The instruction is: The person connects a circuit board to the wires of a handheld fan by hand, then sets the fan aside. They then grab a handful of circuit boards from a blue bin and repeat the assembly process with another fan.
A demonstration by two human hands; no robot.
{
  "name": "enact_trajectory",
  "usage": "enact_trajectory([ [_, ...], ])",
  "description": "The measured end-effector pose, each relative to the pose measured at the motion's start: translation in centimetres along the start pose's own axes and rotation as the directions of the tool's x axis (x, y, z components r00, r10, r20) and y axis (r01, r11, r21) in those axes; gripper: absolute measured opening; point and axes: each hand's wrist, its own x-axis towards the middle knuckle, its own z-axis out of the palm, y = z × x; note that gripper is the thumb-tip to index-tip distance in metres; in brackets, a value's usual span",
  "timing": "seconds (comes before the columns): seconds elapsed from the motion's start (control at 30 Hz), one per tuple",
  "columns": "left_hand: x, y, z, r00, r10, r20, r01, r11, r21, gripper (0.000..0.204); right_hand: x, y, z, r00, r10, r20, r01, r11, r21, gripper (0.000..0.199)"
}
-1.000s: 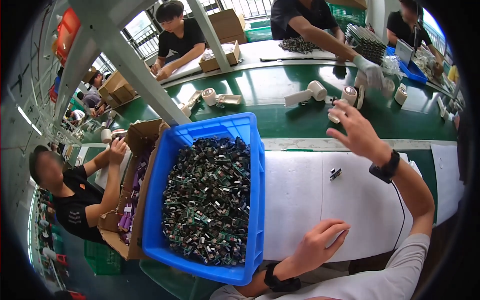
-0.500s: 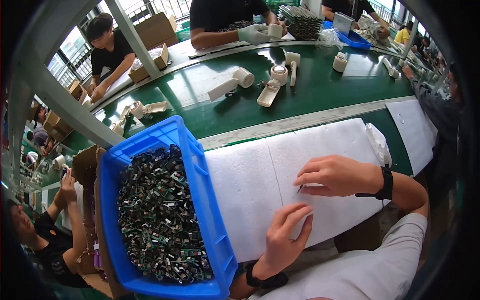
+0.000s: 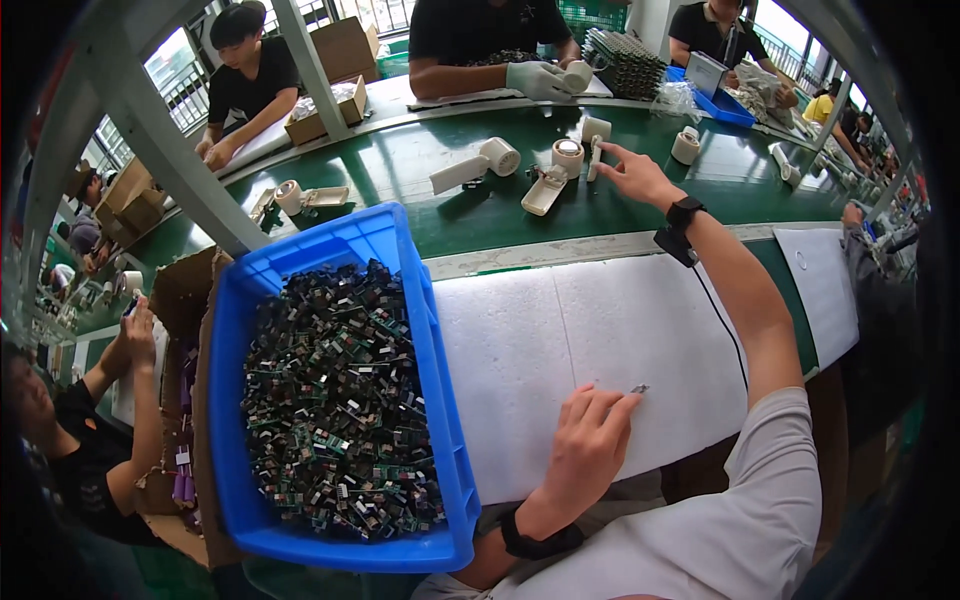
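Note:
My left hand is over the white foam sheet, with thumb and forefinger pinched on a small circuit board. The board shows a silvery part at the fingertips, and the rest is too small to make out. My right hand reaches over the green conveyor belt, fingers stretched and slightly apart. Its fingertips are at the slim handle of a cream handheld fan; whether they touch it I cannot tell. To its left lie another cream fan with its handle casing opened and a third fan.
A blue bin heaped with small circuit boards stands left of the foam. Beside it is a torn cardboard box with purple parts. A slanting metal post rises at left. Co-workers sit across the belt, one wearing a white glove.
My right hand has left the foam and moved up and away to the fan on the belt. My left hand, open before, is now pinched on the small circuit board. The view has shifted slightly.

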Motion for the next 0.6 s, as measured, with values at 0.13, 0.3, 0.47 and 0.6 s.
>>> enact_trajectory([
  [0.13, -0.8, 0.2, -0.3, 0.999, 0.022, -0.023, -0.024, 0.997, -0.075, 0.033, 2.4, 0.0, 1.6, 0.998, 0.059, -0.019, -0.060, 0.997, -0.049, 0.035],
  [0.3, -0.9, -0.2, -0.8, 1.000, -0.014, -0.018, 0.012, 0.996, -0.087, 0.029, 1.2, -0.6, 1.7, 0.989, 0.088, 0.118, -0.092, 0.995, 0.029, 0.029],
  [0.47, -0.6, -1.2, -0.4, 0.999, 0.017, 0.049, -0.016, 0.999, -0.033, 0.027, -4.2, -0.7, -0.6, 0.984, 0.094, 0.153, -0.144, 0.920, 0.365, 0.022],
  [0.6, 0.3, -2.5, 0.9, 0.996, 0.046, 0.075, -0.046, 0.999, 0.000, 0.025, -9.4, -0.1, -2.6, 0.960, 0.027, 0.279, -0.190, 0.796, 0.575, 0.023],
])
